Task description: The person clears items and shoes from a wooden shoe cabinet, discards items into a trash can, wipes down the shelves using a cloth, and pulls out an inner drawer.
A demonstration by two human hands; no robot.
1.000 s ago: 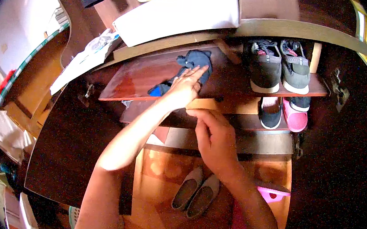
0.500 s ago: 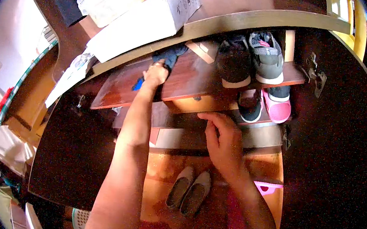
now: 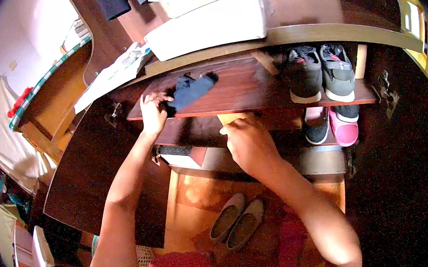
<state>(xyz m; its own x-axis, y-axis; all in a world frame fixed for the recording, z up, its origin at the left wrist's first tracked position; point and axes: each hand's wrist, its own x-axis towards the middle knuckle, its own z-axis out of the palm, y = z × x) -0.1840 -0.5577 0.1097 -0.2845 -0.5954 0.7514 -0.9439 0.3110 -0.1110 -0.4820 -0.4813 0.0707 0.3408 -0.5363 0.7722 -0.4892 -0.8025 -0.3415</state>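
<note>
Here, left of centre in the frame, the left hand (image 3: 154, 110) is curled at the front edge of the upper shelf (image 3: 250, 88), fingers pinching the lower end of a dark blue cloth (image 3: 189, 92). The cloth lies on the shelf board, running up and to the right from the hand, its far end near the middle of the board. The right hand (image 3: 244, 142) sits just below centre, knuckles up, fingers folded down onto a pale tan piece (image 3: 232, 117) at the front of the next shelf below; only a corner of the piece shows above the fingers, and whether they grip it or merely press on it cannot be told. At the right end of the upper shelf stands a pair of grey sneakers (image 3: 320, 74), toes toward the camera. Under them, on the lower shelf, sit a black shoe (image 3: 316, 126) and a pink shoe (image 3: 343, 127) side by side. A white box (image 3: 210, 23) lies on the cabinet top in the upper middle of the frame. On the floor, lower centre, a pair of grey flats (image 3: 238, 224) lies between the person's arms, well apart from both hands. The cabinet door (image 3: 95, 173) hangs open at lower left.
</note>
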